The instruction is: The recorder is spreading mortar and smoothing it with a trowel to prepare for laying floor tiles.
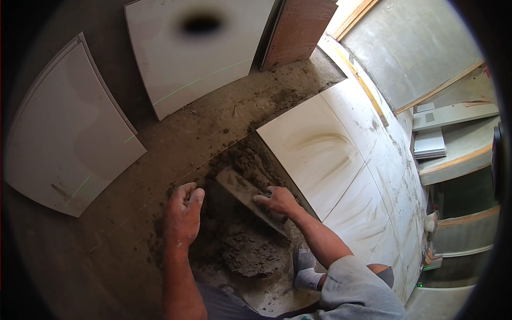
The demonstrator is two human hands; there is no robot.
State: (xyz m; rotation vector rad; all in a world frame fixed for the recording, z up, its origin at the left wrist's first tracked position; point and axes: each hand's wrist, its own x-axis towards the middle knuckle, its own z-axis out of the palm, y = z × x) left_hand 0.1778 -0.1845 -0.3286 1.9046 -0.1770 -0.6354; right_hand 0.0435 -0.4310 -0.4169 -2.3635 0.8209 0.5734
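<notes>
My right hand [281, 202] grips a flat rectangular trowel [240, 191], its long grey blade lying over dark, crumbly mortar. The trowel's handle is mostly hidden under my fingers. To the left of it my left hand [183, 216] hovers above the floor, empty, with the thumb apart from loosely bent fingers. Between my forearms a lumpy heap of mortar [255, 253] sits close to my shoe. More rough mortar [248, 160] spreads beyond the blade, up to the edge of the laid white floor tiles [309, 146], which are smeared with dirt.
Large white tiles [72, 133] lean at the left, with another white panel [200, 48] and a brown one [298, 32] farther back. Green laser lines cross the leaning tiles. A long yellow bar [368, 93] lies on the laid floor. Shelves [458, 170] stand at the right.
</notes>
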